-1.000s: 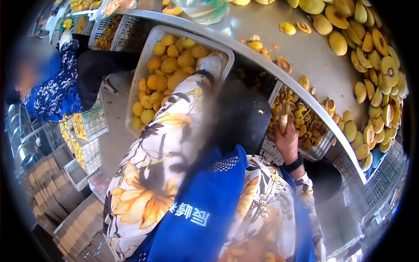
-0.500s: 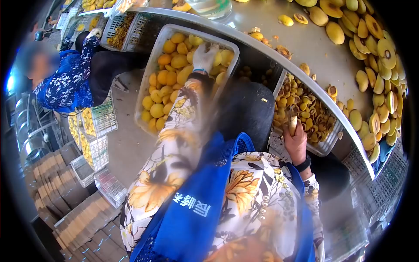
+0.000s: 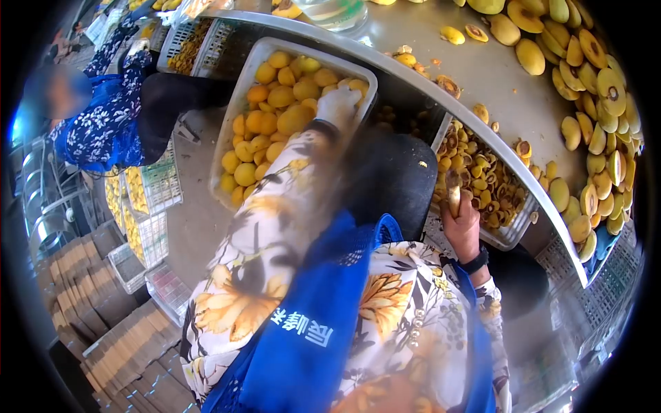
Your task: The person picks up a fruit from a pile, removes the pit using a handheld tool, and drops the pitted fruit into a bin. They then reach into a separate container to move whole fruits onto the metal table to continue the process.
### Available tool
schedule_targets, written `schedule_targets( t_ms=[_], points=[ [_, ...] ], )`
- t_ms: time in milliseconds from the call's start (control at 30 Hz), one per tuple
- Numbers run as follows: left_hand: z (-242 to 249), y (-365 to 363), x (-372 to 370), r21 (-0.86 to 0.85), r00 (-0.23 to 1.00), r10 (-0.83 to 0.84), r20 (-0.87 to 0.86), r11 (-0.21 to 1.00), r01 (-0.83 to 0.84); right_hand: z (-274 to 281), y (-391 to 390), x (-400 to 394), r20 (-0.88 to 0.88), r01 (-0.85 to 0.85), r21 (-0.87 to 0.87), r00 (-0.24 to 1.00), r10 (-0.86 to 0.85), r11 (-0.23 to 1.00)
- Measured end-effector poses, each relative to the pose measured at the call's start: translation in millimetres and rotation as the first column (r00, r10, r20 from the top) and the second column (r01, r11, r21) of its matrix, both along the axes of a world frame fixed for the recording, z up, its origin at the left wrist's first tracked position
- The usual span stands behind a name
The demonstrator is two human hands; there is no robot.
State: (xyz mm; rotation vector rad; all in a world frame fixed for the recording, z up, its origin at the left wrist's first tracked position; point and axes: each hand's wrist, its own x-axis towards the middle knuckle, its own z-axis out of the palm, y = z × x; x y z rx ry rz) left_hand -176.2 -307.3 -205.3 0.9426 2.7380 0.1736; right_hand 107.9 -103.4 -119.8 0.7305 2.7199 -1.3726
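Observation:
My left hand, in a white glove, is down among the whole yellow peaches in a pale plastic crate. Its fingers curl downward near the crate's right end; whatever lies under them is hidden. In my bare right hand is a short wooden-handled tool, gripped upright in a fist. The tool's dark head is hard to make out against the crate behind it. That second crate holds pitted scraps and small cut pieces, just beyond my right hand.
A metal table with a raised curved rim runs across the top and right. Halved peaches lie heaped along its far right. A clear water container stands on it. At left sits a co-worker near stacked crates and cardboard.
My left hand has shifted right and slightly toward me within the peach crate. My right hand, still around the tool, has moved slightly left. The co-worker's arms have moved up.

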Motion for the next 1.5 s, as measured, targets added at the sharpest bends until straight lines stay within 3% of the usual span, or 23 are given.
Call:
schedule_targets(
  t_ms=[100,200,267,333,433,467,500,600,667,800,833,933,967,1067,1100,1200,1233,1367,1500],
  points=[
    [1,7,8,0.081,0.989,0.074,-0.129,0.995,-0.064,11,-9,-11,-0.095,-0.035,-0.028,0.995,0.033,0.999],
    [10,1,-23,0.005,0.997,0.062,0.054,0.998,-0.062,23,-11,-15,-0.007,-0.066,-0.050,0.998,0.066,0.997],
    [22,-7,-44,0.032,0.952,0.304,-0.023,0.952,-0.303,19,-10,-10,-0.075,-0.107,0.008,0.991,0.107,0.994],
    [-6,-25,-72,0.157,0.806,0.575,-0.141,0.816,-0.556,21,-6,-8,-0.113,-0.180,0.120,0.975,0.193,0.976],
    [-19,-33,-106,0.089,0.740,0.673,0.006,0.736,-0.671,6,-3,-1,-0.018,-0.145,0.054,0.989,0.146,0.988],
    [-29,-35,-121,0.083,0.744,0.668,0.030,0.740,-0.668,6,-2,-5,0.026,-0.124,0.010,0.992,0.124,0.992],
    [-42,-37,-132,0.070,0.747,0.662,0.058,0.744,-0.665,9,-4,-10,-0.003,-0.174,0.100,0.985,0.175,0.980],
    [-35,-27,-130,0.106,0.749,0.654,0.106,0.742,-0.662,-1,-5,-10,-0.055,-0.176,0.123,0.981,0.183,0.977],
    [-28,-34,-130,0.126,0.762,0.639,0.107,0.752,-0.647,7,-7,-19,-0.057,-0.128,0.041,0.990,0.131,0.991],
    [-34,-63,-125,0.307,0.715,0.695,-0.075,0.698,-0.647,-3,-6,-16,-0.010,-0.120,0.051,0.993,0.120,0.991],
    [-16,-52,-112,0.367,0.692,0.633,-0.346,0.771,-0.521,-5,-6,-16,-0.012,-0.140,0.077,0.990,0.141,0.987],
    [-20,-59,-112,-0.199,0.872,0.427,-0.241,0.857,-0.475,-15,-7,-11,-0.010,-0.196,0.141,0.980,0.199,0.971],
    [-8,-54,-102,-0.130,0.891,0.405,-0.204,0.891,-0.434,-14,-6,-11,-0.017,-0.201,0.140,0.979,0.205,0.969],
    [-7,-67,-99,-0.119,0.994,0.107,-0.019,0.987,-0.108,-12,-6,-16,-0.029,-0.180,0.117,0.982,0.185,0.977],
    [-34,-84,-111,0.069,0.994,-0.007,-0.105,0.998,0.014,-10,-5,-16,-0.024,-0.167,0.106,0.985,0.170,0.980],
    [-10,-72,-115,-0.051,0.925,0.377,0.040,0.926,-0.375,-4,-6,-19,0.001,-0.232,0.144,0.972,0.234,0.962],
    [-28,-78,-120,0.012,0.949,0.312,-0.035,0.950,-0.312,-7,-7,-18,-0.010,-0.229,0.144,0.973,0.233,0.963],
    [-30,-76,-131,-0.129,0.983,0.186,-0.006,0.974,-0.185,-12,-7,-17,0.007,-0.189,0.128,0.982,0.189,0.974],
    [-35,-74,-133,-0.193,0.992,0.121,-0.030,0.973,-0.125,0,-10,-29,0.108,-0.011,-0.031,0.994,0.015,0.999]
  ],
)
